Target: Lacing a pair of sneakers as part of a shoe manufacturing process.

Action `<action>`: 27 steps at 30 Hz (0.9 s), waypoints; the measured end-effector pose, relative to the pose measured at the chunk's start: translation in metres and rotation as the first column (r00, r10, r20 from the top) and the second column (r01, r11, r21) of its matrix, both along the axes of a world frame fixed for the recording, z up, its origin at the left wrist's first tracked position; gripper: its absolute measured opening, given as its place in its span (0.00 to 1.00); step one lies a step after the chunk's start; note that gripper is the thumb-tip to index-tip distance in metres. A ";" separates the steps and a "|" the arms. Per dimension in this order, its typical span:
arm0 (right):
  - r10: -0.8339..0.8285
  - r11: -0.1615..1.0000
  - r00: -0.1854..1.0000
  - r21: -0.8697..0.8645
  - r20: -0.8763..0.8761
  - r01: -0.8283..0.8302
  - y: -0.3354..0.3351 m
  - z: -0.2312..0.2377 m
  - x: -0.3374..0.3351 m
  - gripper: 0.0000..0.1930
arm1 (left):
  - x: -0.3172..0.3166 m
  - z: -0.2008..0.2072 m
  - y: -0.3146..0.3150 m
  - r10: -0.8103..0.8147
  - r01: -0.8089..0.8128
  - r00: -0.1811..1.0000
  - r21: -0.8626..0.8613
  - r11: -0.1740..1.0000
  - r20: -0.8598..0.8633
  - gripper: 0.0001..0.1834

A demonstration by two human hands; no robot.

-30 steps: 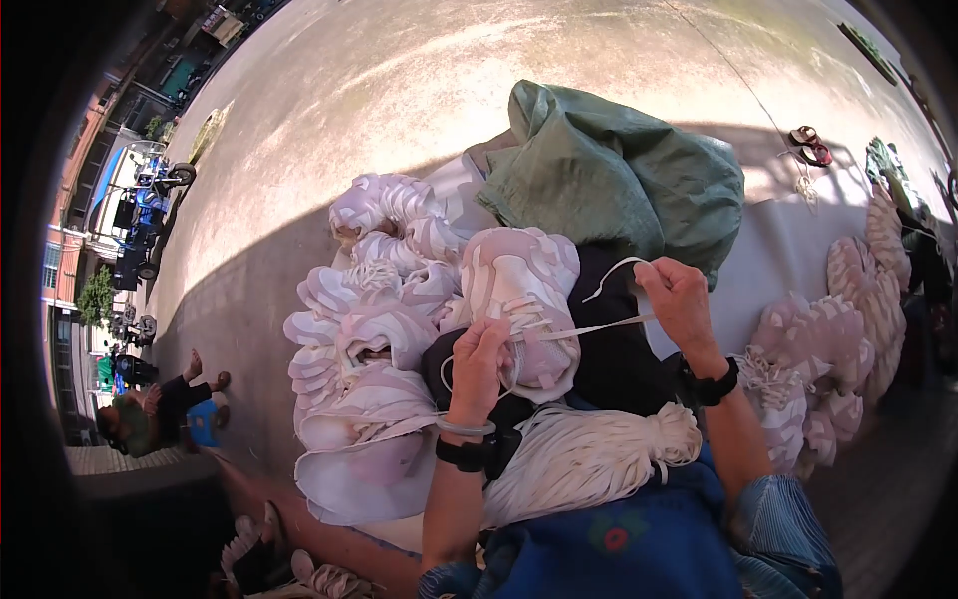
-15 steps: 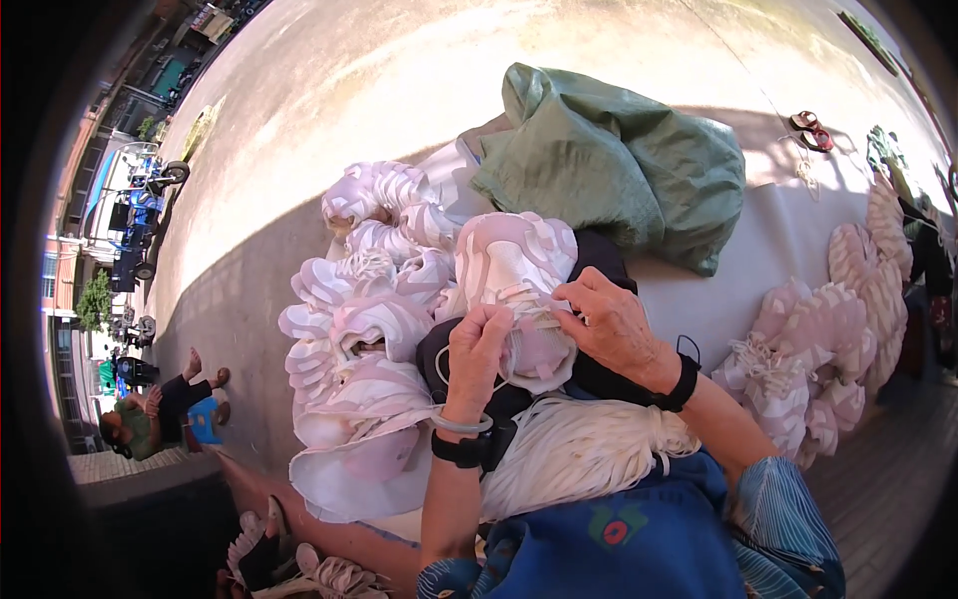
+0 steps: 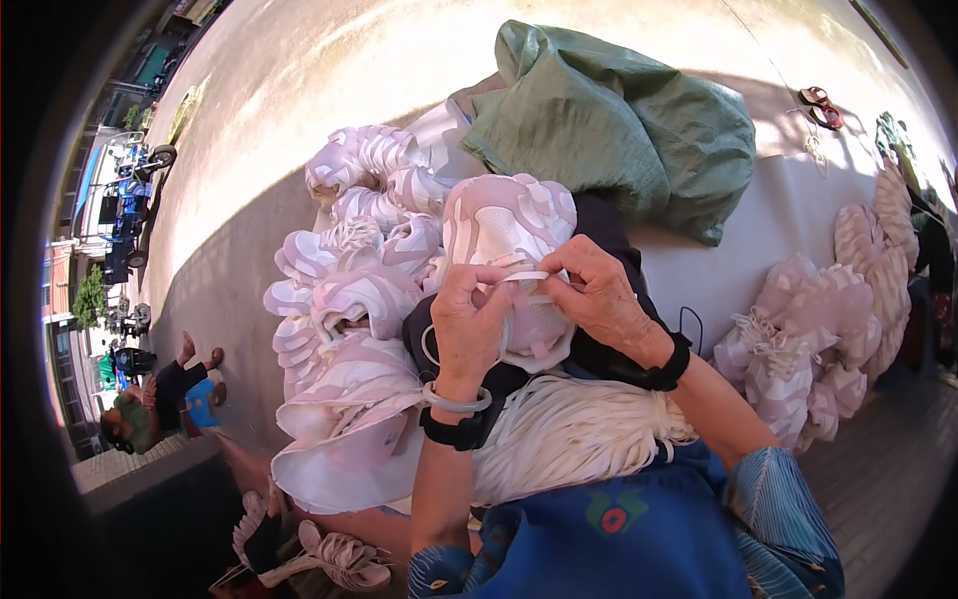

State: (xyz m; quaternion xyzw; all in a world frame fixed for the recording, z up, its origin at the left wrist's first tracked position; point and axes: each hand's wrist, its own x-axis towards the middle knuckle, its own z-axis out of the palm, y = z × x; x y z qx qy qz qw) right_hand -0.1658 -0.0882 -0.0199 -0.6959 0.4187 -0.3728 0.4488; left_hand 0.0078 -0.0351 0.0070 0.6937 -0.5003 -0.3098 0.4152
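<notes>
A pink and white sneaker upper [image 3: 504, 218] lies across my dark-trousered knees, toe pointing away from me. Over its tongue a flat white shoelace [image 3: 526, 275] runs between my two hands. My left hand [image 3: 471, 317] pinches it on the left side, thumb against forefinger. On the right, my right hand [image 3: 602, 296] pinches the same lace at the eyelet row. A loop of lace hangs beside my left hand. Across my lap rests a thick bundle of white shoelaces [image 3: 574, 434], above the blue apron [image 3: 619, 529].
Pink and white shoe uppers [image 3: 364, 299] are heaped to my left. More uppers [image 3: 798, 344] pile up at the right. A green woven sack [image 3: 619, 130] sits ahead on a pale sheet [image 3: 788, 215]. Red sandals [image 3: 820, 108] lie far right. Another person [image 3: 150, 404] sits at the far left.
My hands have drawn the lace into a short taut span across the tongue. The left hand has turned, its fingers now pointing right. The whole view has shifted slightly.
</notes>
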 end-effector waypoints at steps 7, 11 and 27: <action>0.089 0.986 0.986 0.129 0.142 -0.108 -0.003 0.005 -0.002 0.07 | -0.008 -0.005 -0.009 -0.011 0.016 0.995 -0.056 0.998 0.095 0.09; 0.131 0.876 0.925 0.396 0.356 -0.276 -0.010 0.001 -0.006 0.05 | -0.012 -0.005 -0.016 -0.026 0.032 0.987 -0.039 0.999 0.156 0.09; 0.298 0.852 0.928 0.377 0.223 -0.364 -0.020 0.005 -0.022 0.08 | 0.004 0.010 0.029 -0.077 0.068 0.907 0.037 0.997 0.413 0.11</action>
